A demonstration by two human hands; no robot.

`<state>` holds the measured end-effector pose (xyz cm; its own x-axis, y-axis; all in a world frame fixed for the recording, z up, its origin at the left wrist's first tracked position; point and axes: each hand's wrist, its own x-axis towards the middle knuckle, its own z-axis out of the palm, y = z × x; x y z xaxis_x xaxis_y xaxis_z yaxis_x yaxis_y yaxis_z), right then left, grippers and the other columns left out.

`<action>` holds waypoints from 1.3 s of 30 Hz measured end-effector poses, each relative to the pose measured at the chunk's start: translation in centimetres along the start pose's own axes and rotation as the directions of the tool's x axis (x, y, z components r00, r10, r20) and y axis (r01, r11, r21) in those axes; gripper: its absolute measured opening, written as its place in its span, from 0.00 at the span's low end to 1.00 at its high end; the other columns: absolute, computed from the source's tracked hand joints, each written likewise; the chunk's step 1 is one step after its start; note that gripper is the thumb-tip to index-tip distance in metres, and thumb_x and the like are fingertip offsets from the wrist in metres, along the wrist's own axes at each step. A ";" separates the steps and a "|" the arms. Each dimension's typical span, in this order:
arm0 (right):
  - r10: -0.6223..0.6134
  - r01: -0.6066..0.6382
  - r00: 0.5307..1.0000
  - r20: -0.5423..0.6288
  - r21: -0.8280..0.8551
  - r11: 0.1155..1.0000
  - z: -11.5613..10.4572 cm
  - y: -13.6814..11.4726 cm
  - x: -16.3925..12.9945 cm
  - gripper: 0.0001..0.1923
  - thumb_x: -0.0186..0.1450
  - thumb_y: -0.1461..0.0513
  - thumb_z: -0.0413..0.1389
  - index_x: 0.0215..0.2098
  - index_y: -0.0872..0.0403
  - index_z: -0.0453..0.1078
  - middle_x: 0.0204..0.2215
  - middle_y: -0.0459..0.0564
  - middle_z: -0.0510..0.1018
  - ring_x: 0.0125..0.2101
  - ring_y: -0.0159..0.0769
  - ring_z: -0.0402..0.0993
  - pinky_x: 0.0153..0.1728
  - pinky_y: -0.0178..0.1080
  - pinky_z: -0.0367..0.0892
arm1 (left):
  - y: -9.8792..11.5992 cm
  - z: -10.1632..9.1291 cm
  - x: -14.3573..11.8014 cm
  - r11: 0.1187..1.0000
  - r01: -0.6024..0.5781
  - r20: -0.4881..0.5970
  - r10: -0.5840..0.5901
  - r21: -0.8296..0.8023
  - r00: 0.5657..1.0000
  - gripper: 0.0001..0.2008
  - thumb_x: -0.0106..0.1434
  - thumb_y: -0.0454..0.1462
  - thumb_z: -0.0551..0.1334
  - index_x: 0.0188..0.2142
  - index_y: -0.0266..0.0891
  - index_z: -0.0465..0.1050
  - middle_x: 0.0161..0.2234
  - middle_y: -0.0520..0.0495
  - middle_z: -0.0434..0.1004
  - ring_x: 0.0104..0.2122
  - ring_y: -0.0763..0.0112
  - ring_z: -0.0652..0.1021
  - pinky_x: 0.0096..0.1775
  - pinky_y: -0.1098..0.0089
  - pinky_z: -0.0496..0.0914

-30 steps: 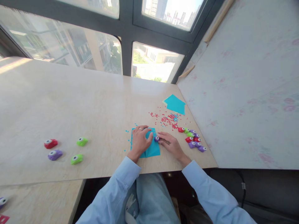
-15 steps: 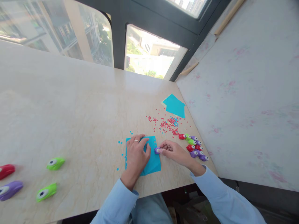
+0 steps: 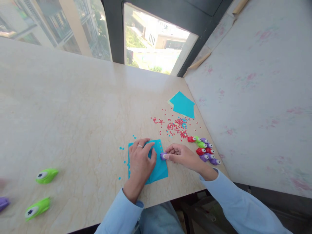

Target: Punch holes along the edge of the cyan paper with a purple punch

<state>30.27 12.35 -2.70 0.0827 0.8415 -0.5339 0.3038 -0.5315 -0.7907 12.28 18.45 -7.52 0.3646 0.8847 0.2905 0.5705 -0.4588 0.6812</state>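
A sheet of blue paper (image 3: 158, 170) lies on the table under my left hand (image 3: 141, 159), which rests on it with the thumb and forefinger apart. A ring is on one finger. At the sheet's right edge, my right hand (image 3: 180, 156) grips a small purple craft punch (image 3: 162, 156) between thumb and fingers. The punch sits over the edge, just below a row of small holes (image 3: 160, 146) running up to the top corner. Cut marks also show along the sheet's left edge, partly covered by my left hand.
Red confetti (image 3: 176, 126) and a few blue bits are scattered beyond my right hand. Several coloured punches (image 3: 204, 151) cluster by the wall. More blue paper (image 3: 182, 105) lies behind. Green punches (image 3: 47, 175) and a purple one (image 3: 3, 203) stand far left. A window (image 3: 156, 42) borders the table.
The whole view has shifted a little, so the punches at far left lie nearer the frame's edge. My hands keep nearly the same places on the blue paper and the punch.
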 end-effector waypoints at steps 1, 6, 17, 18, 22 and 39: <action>-0.011 0.011 1.000 0.002 -0.011 1.000 0.0 0.0 0.1 0.20 0.58 0.49 0.63 0.38 0.58 0.72 0.32 0.50 0.76 0.28 0.30 0.69 0.28 0.33 0.66 | 0.0 0.0 0.0 1.000 0.001 0.005 -0.001 0.001 1.000 0.08 0.61 0.33 0.60 0.38 0.44 0.76 0.46 0.46 0.76 0.48 0.57 0.72 0.48 0.53 0.65; -0.016 0.016 1.000 0.024 0.001 1.000 -0.1 -0.2 0.2 0.22 0.57 0.47 0.62 0.38 0.57 0.72 0.33 0.50 0.75 0.28 0.31 0.69 0.28 0.33 0.66 | -0.1 0.1 0.0 1.000 -0.012 0.002 0.012 0.006 1.000 0.07 0.61 0.34 0.61 0.38 0.43 0.76 0.46 0.46 0.76 0.48 0.57 0.72 0.48 0.54 0.65; 0.144 -0.136 0.987 0.076 -0.101 0.985 -0.8 -2.3 0.5 0.22 0.55 0.49 0.66 0.35 0.58 0.70 0.27 0.48 0.75 0.24 0.29 0.69 0.23 0.31 0.60 | 0.1 0.2 0.1 1.000 0.010 0.008 -0.010 -0.008 1.000 0.07 0.60 0.33 0.61 0.38 0.43 0.76 0.46 0.47 0.76 0.48 0.57 0.72 0.48 0.54 0.64; 0.146 -0.135 0.986 0.082 -0.117 0.984 -0.9 -2.3 0.5 0.22 0.55 0.49 0.65 0.36 0.58 0.71 0.27 0.49 0.75 0.25 0.29 0.70 0.22 0.31 0.60 | 0.1 0.1 0.1 1.000 0.012 0.011 -0.012 -0.007 1.000 0.07 0.61 0.33 0.61 0.38 0.43 0.76 0.46 0.47 0.76 0.48 0.57 0.72 0.48 0.54 0.65; 0.149 -0.131 0.985 0.092 -0.176 0.976 -1.2 -2.2 0.5 0.25 0.56 0.46 0.64 0.38 0.57 0.71 0.30 0.51 0.77 0.28 0.32 0.73 0.22 0.31 0.60 | 0.2 0.1 0.2 1.000 0.010 0.002 -0.010 -0.008 1.000 0.06 0.60 0.33 0.61 0.36 0.43 0.76 0.46 0.46 0.76 0.48 0.57 0.72 0.47 0.55 0.65; 0.286 -0.269 0.958 0.003 -0.334 0.903 -1.2 -4.2 1.9 0.19 0.53 0.55 0.69 0.27 0.57 0.65 0.20 0.45 0.70 0.23 0.30 0.69 0.20 0.29 0.66 | 0.0 0.4 0.2 0.999 0.035 -0.013 -0.036 -0.037 0.999 0.08 0.60 0.33 0.62 0.39 0.41 0.78 0.45 0.46 0.77 0.48 0.58 0.72 0.50 0.56 0.64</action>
<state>30.27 16.29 -0.03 0.1638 0.6540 -0.7385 0.5694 -0.6740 -0.4706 12.63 18.63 -7.68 0.3344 0.9016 0.2745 0.5552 -0.4238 0.7156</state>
